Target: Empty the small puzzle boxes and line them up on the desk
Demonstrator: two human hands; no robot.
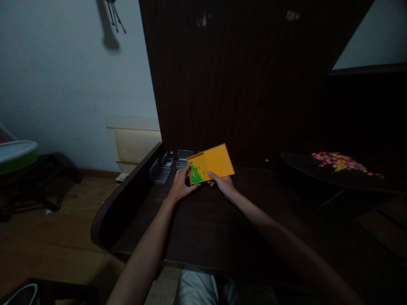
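Note:
An orange-yellow tray (219,162) is held up above the dark desk, tilted with its right end higher. Its left part has a raised rim, and small green pieces (195,173) are gathered there toward the near left corner. My left hand (180,185) is closed on the tray's left end. My right hand (222,184) grips the near edge around the middle, thumb on top and fingers partly hidden underneath. Just left of the tray, small clear plastic boxes with raised lids stand on the desk, among them one box (161,174) nearest my left forearm.
The dark wooden desk (203,237) has a raised curved side (127,199) on the left and a tall dark panel (235,84) behind. A heap of pink, orange and yellow pieces (340,162) lies on a dark surface at right. A white-lidded green tub (17,156) stands far left.

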